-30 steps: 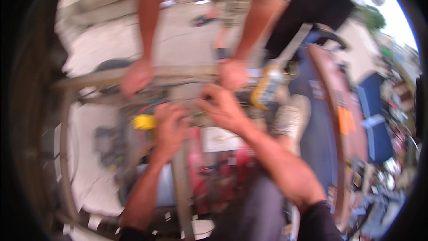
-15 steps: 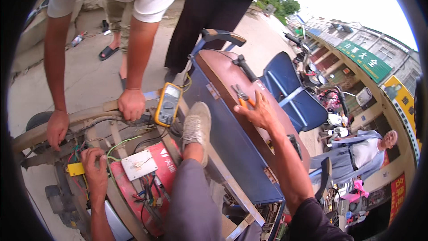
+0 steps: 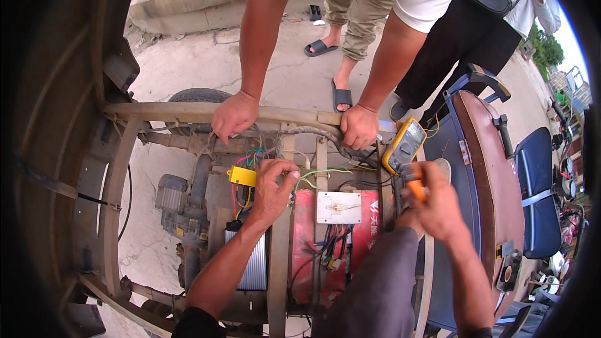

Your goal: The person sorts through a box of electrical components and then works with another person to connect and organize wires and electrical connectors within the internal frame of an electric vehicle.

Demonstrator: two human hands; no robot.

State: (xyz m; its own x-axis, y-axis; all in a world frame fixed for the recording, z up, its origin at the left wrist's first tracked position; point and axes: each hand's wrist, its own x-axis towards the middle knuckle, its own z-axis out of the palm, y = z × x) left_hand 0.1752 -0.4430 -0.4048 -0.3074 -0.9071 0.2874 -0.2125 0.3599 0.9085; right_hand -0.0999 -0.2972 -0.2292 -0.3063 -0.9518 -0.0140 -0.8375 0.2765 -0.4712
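Note:
My left hand (image 3: 275, 189) is closed, thumb against the fingers, over the wires beside a yellow box (image 3: 242, 176). Green wires (image 3: 311, 177) come out next to its thumb; whatever the fingertips hold is hidden. My right hand (image 3: 438, 203) grips orange-handled pliers (image 3: 416, 189), smeared by motion, just below the yellow multimeter (image 3: 405, 146). Between my hands a white square box (image 3: 339, 207) rests on a red battery case (image 3: 305, 222), with a bundle of loose wires (image 3: 337, 247) below it. A finned silver controller (image 3: 253, 263) sits under my left forearm.
Across the metal frame (image 3: 213, 111), another person's two hands (image 3: 235, 117) rest on or near its far rail. A second person stands behind at the right. A brown-topped blue seat box (image 3: 485, 144) with a hammer (image 3: 502, 134) on it stands right. My leg (image 3: 375, 281) crosses the frame.
My right hand has picked up the pliers from the brown top and brought them left toward the frame. The view has swung left. My left hand stays at the wires.

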